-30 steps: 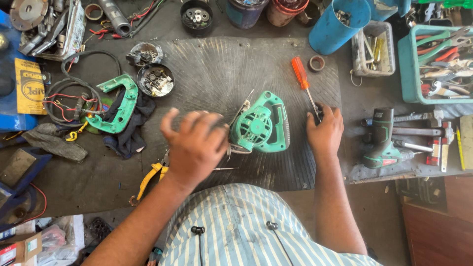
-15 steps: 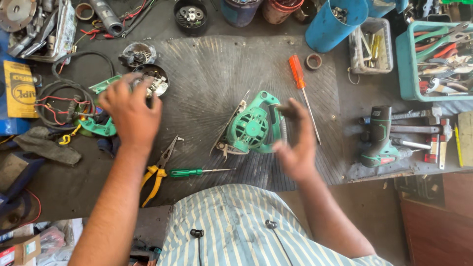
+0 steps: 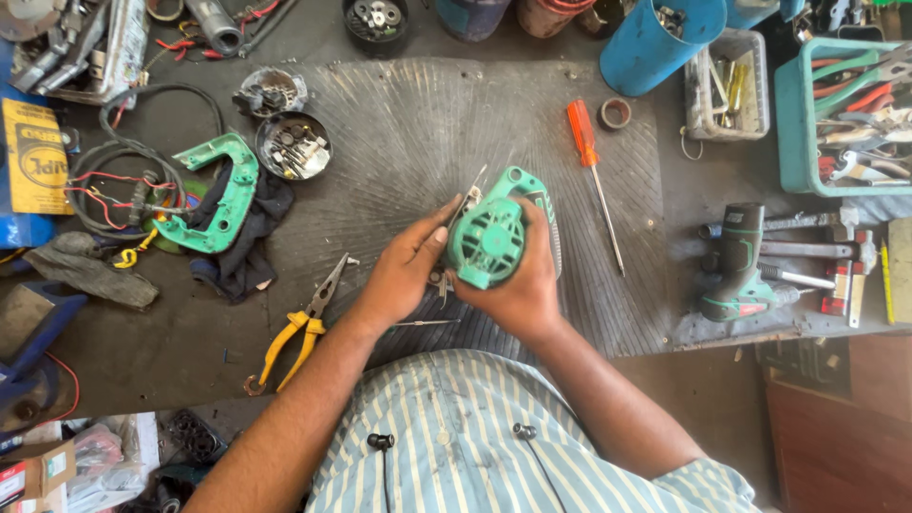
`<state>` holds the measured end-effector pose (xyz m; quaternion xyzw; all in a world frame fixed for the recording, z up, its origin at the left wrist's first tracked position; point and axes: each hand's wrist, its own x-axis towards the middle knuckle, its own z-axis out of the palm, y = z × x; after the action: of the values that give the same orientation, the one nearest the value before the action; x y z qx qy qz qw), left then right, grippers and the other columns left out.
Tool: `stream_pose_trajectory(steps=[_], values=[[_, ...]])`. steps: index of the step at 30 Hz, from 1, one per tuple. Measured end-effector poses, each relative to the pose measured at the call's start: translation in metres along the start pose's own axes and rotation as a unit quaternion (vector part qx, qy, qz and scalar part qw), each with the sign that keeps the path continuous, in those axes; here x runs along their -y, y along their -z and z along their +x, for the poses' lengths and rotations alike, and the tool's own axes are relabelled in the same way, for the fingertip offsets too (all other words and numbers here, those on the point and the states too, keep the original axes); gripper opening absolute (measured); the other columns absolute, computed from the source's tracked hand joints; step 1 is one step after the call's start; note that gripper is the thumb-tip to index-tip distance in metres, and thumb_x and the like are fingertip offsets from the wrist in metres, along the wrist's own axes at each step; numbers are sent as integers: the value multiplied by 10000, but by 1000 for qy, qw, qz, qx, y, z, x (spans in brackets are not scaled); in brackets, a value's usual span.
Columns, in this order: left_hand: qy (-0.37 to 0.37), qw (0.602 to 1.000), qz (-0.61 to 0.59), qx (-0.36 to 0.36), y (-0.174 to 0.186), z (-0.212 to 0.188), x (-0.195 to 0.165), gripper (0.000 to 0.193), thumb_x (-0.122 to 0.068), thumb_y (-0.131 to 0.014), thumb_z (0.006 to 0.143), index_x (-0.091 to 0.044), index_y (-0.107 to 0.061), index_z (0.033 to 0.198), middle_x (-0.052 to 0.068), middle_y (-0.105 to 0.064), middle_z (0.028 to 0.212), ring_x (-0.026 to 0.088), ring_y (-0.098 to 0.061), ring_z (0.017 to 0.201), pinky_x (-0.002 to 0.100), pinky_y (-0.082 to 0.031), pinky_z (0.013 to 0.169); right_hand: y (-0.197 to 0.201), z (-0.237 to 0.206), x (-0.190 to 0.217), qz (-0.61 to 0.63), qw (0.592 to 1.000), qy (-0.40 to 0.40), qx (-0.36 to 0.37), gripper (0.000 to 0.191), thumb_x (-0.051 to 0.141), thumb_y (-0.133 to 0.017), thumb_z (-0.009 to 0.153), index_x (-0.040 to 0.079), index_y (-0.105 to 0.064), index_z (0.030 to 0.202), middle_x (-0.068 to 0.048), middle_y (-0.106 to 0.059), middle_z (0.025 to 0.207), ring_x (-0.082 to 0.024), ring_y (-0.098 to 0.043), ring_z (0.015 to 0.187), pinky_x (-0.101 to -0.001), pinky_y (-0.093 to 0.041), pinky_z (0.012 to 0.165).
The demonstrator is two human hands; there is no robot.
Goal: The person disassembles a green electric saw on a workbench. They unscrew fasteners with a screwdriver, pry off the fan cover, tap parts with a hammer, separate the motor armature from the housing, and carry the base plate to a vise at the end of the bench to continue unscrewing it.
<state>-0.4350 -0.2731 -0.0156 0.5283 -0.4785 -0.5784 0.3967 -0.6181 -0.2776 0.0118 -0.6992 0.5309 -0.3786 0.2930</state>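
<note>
While a yellow printed label (image 3: 38,157) lies flat at the far left of the tabletop (image 3: 399,123), we clasp the ribbed green plastic housing (image 3: 491,237) over the grooved dark mat, left hand (image 3: 404,271) and right hand (image 3: 518,285) both closed around it, yellow-handled pliers (image 3: 299,328) lying to the near left.
</note>
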Motion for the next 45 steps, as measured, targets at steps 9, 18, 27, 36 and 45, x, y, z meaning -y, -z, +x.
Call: stream_pose_trajectory(steps=[9, 18, 27, 36, 45], values=[[-116, 992, 46, -31, -3, -2, -3, 415, -230, -467, 1085, -98, -560, 1468, 174, -573, 1516, 303, -507, 1453, 383, -377, 1194, -6, -6, -13, 86, 996, -7, -6, 1042, 187, -989, 649, 13, -334, 1440, -147, -514, 1309, -240, -574, 1237, -375, -514, 1066], [-89, 992, 66, -64, -2, -14, -2, 434, -270, -462, 1084, -105, -553, 1475, 174, -611, 1446, 309, -580, 1366, 382, -437, 1131, 0, 4, -13, 55, 996, 39, 52, 1057, 183, -1007, 600, 27, -353, 1415, -145, -523, 1290, -240, -586, 1209, -381, -519, 1040], [1, 984, 127, -122, 54, -36, -1, 375, -310, -577, 991, -69, -691, 1255, 118, -767, 1187, 207, -705, 1151, 343, -503, 1001, 25, 14, -14, 55, 988, -5, 142, 1172, 222, -979, 598, 19, -305, 1535, -199, -552, 1392, -316, -583, 1296, -425, -485, 1094], [-102, 972, 209, -42, 11, -57, -11, 572, -254, -728, 939, -9, -546, 1422, 244, -613, 1372, 380, -608, 1242, 443, -464, 1012, 51, 10, -35, -47, 987, 115, 105, 1076, 291, -937, 660, 28, -366, 1534, -216, -527, 1467, -383, -527, 1397, -465, -411, 1189], [-97, 922, 375, -2, 14, -37, -31, 528, -16, -622, 893, -134, -599, 1408, 142, -703, 1204, 374, -688, 1070, 474, -554, 911, 87, -14, -66, -41, 998, 56, -2, 578, 496, -641, 967, 28, -641, 1307, -161, -671, 1207, -290, -685, 1137, -390, -529, 999]])
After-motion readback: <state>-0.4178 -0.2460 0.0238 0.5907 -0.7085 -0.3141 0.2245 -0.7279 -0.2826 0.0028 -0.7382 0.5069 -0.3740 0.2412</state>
